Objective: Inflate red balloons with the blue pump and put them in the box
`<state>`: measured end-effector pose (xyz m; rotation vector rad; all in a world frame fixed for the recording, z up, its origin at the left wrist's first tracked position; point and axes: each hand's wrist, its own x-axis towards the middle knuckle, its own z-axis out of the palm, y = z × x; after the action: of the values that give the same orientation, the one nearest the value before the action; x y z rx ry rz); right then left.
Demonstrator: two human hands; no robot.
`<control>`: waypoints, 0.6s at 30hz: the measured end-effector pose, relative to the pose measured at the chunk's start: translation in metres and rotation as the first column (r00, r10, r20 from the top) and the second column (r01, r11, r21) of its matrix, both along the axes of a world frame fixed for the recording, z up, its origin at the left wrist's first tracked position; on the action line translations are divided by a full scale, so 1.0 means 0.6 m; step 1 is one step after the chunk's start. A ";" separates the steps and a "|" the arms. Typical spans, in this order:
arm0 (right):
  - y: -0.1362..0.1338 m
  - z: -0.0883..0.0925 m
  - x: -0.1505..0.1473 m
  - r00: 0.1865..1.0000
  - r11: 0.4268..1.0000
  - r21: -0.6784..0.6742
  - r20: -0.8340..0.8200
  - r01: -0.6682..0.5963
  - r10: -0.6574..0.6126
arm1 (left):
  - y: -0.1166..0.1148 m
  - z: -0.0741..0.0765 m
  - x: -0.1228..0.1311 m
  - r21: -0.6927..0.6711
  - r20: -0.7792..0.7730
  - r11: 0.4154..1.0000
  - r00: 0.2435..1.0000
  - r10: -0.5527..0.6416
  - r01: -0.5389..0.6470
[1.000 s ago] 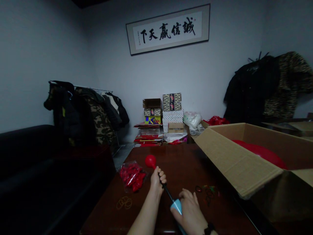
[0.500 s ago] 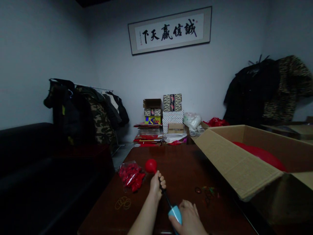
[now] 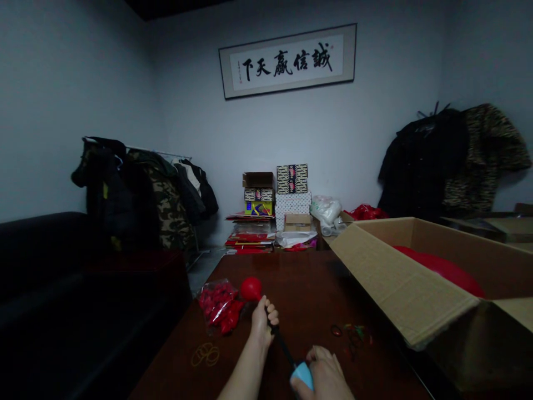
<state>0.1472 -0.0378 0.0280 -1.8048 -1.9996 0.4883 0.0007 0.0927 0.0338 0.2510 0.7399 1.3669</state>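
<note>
A small, partly inflated red balloon (image 3: 251, 289) sticks out beyond my left hand (image 3: 263, 322), whose fingers are wrapped round its neck and the black end of a balloon pump. From there the pump's thin black shaft slants down to its light blue body (image 3: 302, 376). My right hand (image 3: 325, 375) is closed round that blue body near the bottom of the view; part of the body is hidden by the hand. To the left, a clear plastic bag (image 3: 219, 303) of red balloons lies on the dark wooden table (image 3: 300, 294).
Several yellowish rubber bands (image 3: 205, 354) lie at the table's left. Small dark and coloured bands (image 3: 353, 336) are on the right. An open cardboard box (image 3: 403, 283) with large red balloons (image 3: 445, 266) stands along the right side. Stacked boxes (image 3: 292, 205) stand beyond the table.
My right hand has drawn the blue pump body slightly back from my left hand, so more black shaft shows. The balloon looks about the same size. The camera view has shifted slightly.
</note>
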 end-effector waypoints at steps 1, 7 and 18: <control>0.010 0.012 -0.009 1.000 0.999 0.031 0.010 0.015 -0.015 | -0.004 -0.001 0.007 0.014 -0.009 1.000 1.000 -0.007 0.008; 0.048 0.023 -0.055 0.997 0.985 0.164 0.057 0.051 -0.061 | -0.022 -0.006 0.028 0.011 -0.133 0.995 0.986 -0.101 0.104; 0.019 0.012 -0.032 0.997 0.997 0.054 0.047 0.052 -0.054 | -0.006 -0.019 0.031 0.028 -0.174 0.996 0.981 -0.083 0.089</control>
<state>0.1279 -0.0265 0.0354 -1.8486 -1.9718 0.3754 0.0195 0.0890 0.0222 0.4293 0.8393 1.2876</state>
